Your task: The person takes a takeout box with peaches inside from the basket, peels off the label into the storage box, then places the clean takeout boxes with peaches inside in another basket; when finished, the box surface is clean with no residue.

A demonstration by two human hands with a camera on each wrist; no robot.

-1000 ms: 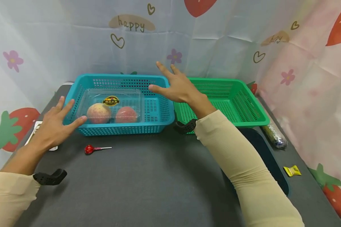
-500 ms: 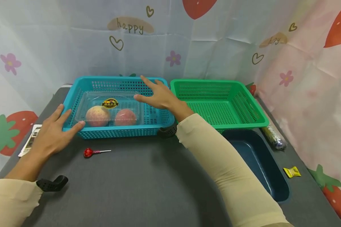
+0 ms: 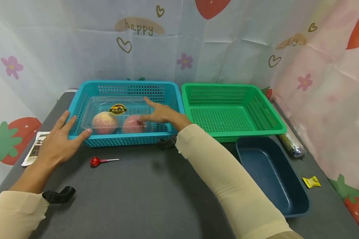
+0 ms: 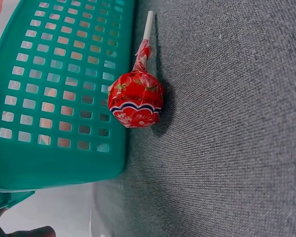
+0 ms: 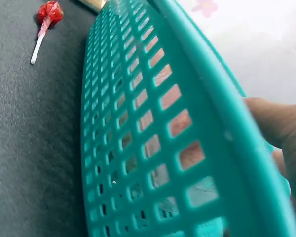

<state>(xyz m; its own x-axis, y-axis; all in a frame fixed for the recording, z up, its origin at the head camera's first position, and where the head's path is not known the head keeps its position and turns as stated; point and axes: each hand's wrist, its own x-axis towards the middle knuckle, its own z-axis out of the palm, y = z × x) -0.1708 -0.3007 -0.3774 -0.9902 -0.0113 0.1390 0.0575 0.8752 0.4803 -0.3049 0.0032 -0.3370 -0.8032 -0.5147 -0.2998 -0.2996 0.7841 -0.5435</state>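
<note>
A blue perforated basket (image 3: 128, 139) holds a clear plastic fruit box (image 3: 128, 101), a label on its lid and two peaches inside, the paler one (image 3: 104, 122) left, the pinker one (image 3: 131, 125) right. My left hand (image 3: 58, 142) lies at the basket's left end, fingers spread along the rim and thumb over the front corner. My right hand (image 3: 163, 114) is inside the basket over the box's right end, thumb and index finger apart; its other fingers are hidden. In the right wrist view, part of my right hand (image 5: 281, 123) shows beyond the rim.
In front of the basket lies a red lollipop (image 3: 95, 162). A green basket (image 3: 236, 132) stands to the right, with a dark blue tray (image 3: 272, 179) before it. Further right are a yellow-wrapped candy (image 3: 311, 182) and a clear packet (image 3: 293, 146). A printed packet (image 3: 34, 151) lies far left.
My right hand has moved left and down from above the baskets to the right end of the fruit box. The left hand has settled onto the blue basket's left end.
</note>
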